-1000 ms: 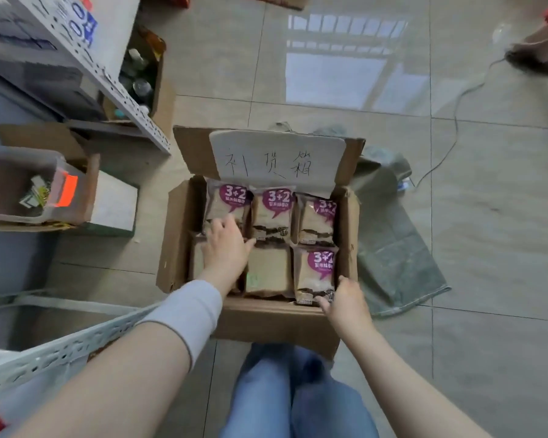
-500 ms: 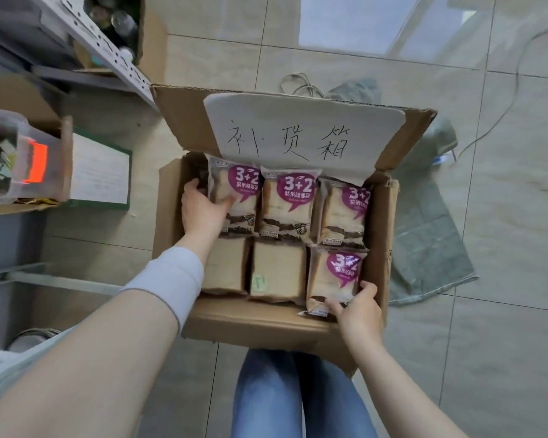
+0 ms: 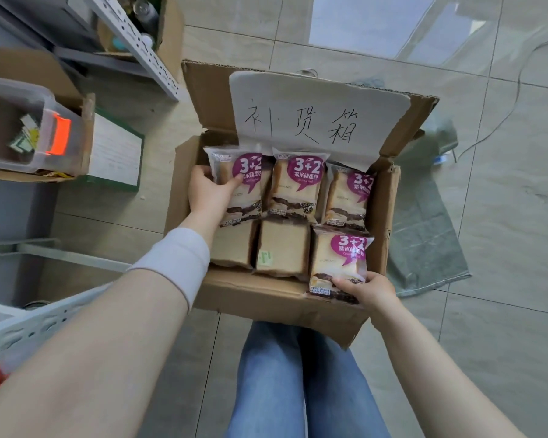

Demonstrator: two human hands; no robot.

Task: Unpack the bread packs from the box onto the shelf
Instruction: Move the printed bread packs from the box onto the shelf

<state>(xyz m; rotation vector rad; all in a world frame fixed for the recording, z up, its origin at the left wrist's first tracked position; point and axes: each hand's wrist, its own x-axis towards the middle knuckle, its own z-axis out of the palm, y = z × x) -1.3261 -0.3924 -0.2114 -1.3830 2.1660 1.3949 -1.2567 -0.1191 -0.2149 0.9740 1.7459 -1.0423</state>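
Note:
An open cardboard box [image 3: 276, 298] sits on the floor in front of my knees, holding several bread packs with purple "3+2" labels. My left hand [image 3: 208, 192] grips the far-left bread pack [image 3: 244, 181] by its left edge, thumb across its front. My right hand [image 3: 372, 290] pinches the lower end of the near-right bread pack [image 3: 339, 260], which sticks up over the box's front wall. Two plain-sided packs [image 3: 282, 248] lie in the near row between them. A white metal shelf rail [image 3: 29, 330] crosses the lower left.
A white paper sign with handwriting [image 3: 317, 115] is stuck on the box's raised back flap. A clear plastic bin with an orange latch [image 3: 29, 128] stands at the left. A grey cloth [image 3: 424, 241] and a cable [image 3: 516, 99] lie on the tiled floor at the right.
My head has come closer to the box. My left hand went from the near-left pack to the far-left pack and took hold of it. My right hand has lifted the near-right pack slightly.

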